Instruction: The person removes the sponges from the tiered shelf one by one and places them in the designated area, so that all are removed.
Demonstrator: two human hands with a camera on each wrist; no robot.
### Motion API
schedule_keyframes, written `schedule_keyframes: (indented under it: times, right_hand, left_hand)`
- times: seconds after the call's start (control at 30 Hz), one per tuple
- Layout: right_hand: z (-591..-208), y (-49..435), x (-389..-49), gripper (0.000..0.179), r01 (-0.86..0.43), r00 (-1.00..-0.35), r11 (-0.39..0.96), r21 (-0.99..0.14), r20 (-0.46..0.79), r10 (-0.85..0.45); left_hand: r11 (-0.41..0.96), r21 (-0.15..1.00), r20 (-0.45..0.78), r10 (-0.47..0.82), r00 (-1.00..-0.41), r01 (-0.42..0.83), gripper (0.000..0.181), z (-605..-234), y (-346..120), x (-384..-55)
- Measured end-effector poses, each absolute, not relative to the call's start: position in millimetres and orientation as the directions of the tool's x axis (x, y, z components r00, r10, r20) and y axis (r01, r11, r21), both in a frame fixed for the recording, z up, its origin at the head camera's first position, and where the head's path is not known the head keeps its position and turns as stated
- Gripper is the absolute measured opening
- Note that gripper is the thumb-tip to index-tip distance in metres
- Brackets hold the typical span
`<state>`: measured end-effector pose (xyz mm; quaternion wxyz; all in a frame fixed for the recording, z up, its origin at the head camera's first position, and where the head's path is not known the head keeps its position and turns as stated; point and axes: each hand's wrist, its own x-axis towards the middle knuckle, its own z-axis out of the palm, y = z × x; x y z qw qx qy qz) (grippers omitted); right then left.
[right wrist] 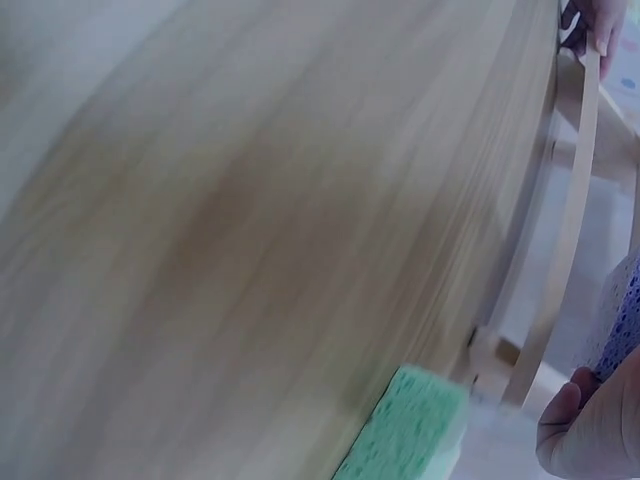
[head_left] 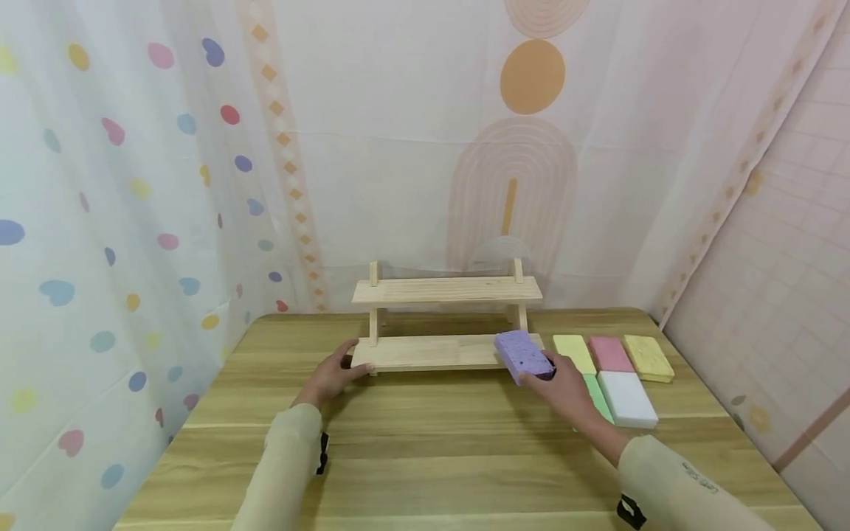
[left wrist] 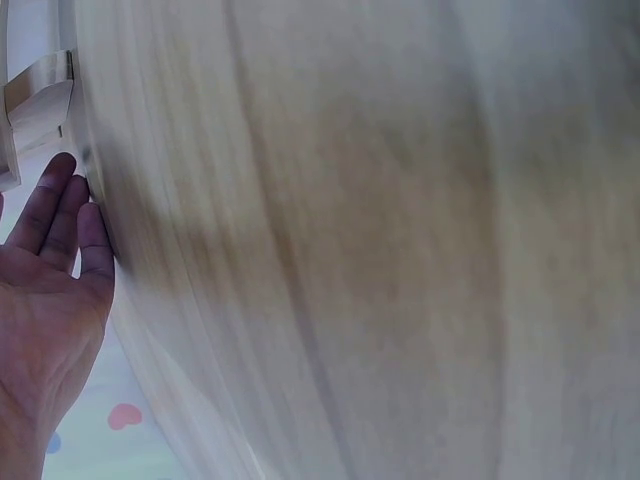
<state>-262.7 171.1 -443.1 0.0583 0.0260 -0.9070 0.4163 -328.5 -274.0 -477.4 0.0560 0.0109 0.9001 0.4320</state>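
A purple sponge is gripped by my right hand, tilted over the right end of the lower shelf board. Whether it touches the board cannot be told. In the right wrist view, only part of the sponge shows beside the curled fingers. A two-tier wooden display rack stands at the back of the table. At the lower board's left end, my left hand holds the rack, thumb on the front edge and fingers round the end. The left wrist view shows the palm and fingers close to the tabletop.
To the right of the rack lie several sponges: pale yellow, pink, yellow, white and green. A patterned curtain hangs behind the wooden table.
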Motion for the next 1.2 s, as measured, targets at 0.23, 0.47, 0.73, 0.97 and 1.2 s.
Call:
schedule_keyframes:
  times: [0.23,0.47,0.73,0.97,1.2]
  right_hand:
    - [-442,197,-260,0.071,-0.116,-0.988,0.641,-0.758,0.157,0.007]
    - [-443,218,-255,0.077,-0.071,-0.992,0.651,-0.756,0.120,0.032]
    - [-446,245,-251,0.078,-0.102,-0.986,0.687,-0.720,0.166,0.028]
    - [-445,268,-245,0.084,-0.036,-0.992,0.695,-0.718,0.111,0.063]
    - [-446,286,-246,0.089,-0.035,-0.991,0.711,-0.703,0.115,0.066]
  left_hand:
    - [0.622,0.782,-0.092,0.081,-0.992,-0.022,0.088,-475,-270,-329]
    - [0.595,0.802,-0.110,0.079,-0.991,-0.042,0.088,-476,-267,-330]
    - [0.597,0.801,-0.098,0.081,-0.992,-0.031,0.086,-476,-266,-332]
    - [0.601,0.799,-0.093,0.084,-0.992,-0.024,0.085,-476,-267,-331]
    - [0.602,0.798,-0.081,0.089,-0.993,-0.011,0.084,-476,-268,-332]
